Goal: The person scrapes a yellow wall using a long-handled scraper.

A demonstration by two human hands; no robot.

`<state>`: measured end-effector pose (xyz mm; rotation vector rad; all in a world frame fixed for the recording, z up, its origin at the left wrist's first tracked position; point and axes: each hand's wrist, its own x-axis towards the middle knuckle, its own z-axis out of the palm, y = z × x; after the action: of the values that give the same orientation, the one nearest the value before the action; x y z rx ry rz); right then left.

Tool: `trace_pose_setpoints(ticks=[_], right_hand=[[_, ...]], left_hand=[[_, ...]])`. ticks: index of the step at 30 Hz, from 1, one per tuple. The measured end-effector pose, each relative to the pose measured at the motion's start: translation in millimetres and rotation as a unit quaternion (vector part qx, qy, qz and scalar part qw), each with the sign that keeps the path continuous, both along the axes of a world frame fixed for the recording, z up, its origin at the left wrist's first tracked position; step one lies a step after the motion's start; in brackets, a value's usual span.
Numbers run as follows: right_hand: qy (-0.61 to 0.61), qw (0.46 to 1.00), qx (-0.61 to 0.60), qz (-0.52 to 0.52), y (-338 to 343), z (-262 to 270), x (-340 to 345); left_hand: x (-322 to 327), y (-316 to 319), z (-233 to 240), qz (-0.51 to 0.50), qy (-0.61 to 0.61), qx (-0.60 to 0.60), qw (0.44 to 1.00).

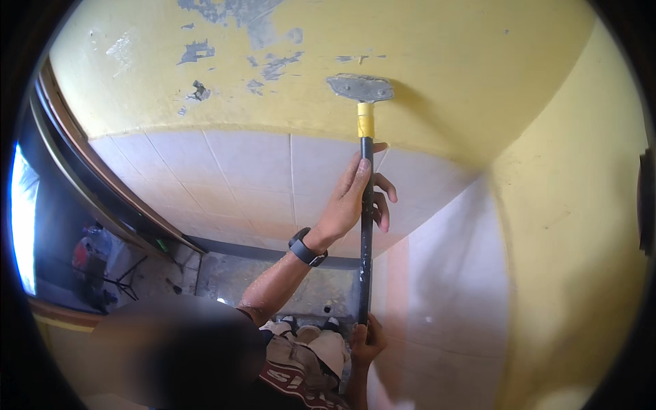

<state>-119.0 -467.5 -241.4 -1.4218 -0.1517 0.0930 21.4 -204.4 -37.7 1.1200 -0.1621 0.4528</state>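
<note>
My left hand (349,192), with a dark watch on its wrist, holds the upper part of the black handle of a long-handled scraper (366,225). The thumb lies along the handle, and several fingers stand loosely off its far side. Lower down, my right hand (370,342) grips the handle near its bottom end. Yellow tape or a collar (365,120) joins the handle to a wide grey scraper head (361,87). The head is up at the yellow painted wall (435,46); whether its blade touches the paint I cannot tell.
Grey patches (264,31) show where paint is gone. Pale tiles (246,159) cover the lower wall. A side wall (564,205) meets it at a corner on the right. At left stand a doorway frame (66,113) and a dark tripod (123,284). The floor (230,277) has a small hole.
</note>
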Motion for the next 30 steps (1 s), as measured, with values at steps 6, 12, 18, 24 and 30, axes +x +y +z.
trace_pose_setpoints(ticks=[6, 12, 18, 24, 30], right_hand=[[-0.002, 1.000, -0.016, 0.026, 27, -25, 5], [-0.008, 0.999, 0.001, 0.049, 40, -63, 27], [-0.127, 0.987, -0.087, 0.036, 56, -41, 81], [-0.061, 0.986, -0.109, 0.107, 71, 12, 117], [-0.085, 0.977, -0.159, 0.115, 14, -2, 87]], left_hand=[[5, 4, -7, 0.010, -0.005, -0.001, 1.000], [21, -1, -25, 0.077, -0.003, -0.016, 0.997], [37, 8, 16, 0.110, -0.016, -0.044, 0.993], [44, 41, 74, 0.143, -0.049, 0.017, 0.988], [35, -6, 35, 0.114, 0.053, -0.028, 0.992]])
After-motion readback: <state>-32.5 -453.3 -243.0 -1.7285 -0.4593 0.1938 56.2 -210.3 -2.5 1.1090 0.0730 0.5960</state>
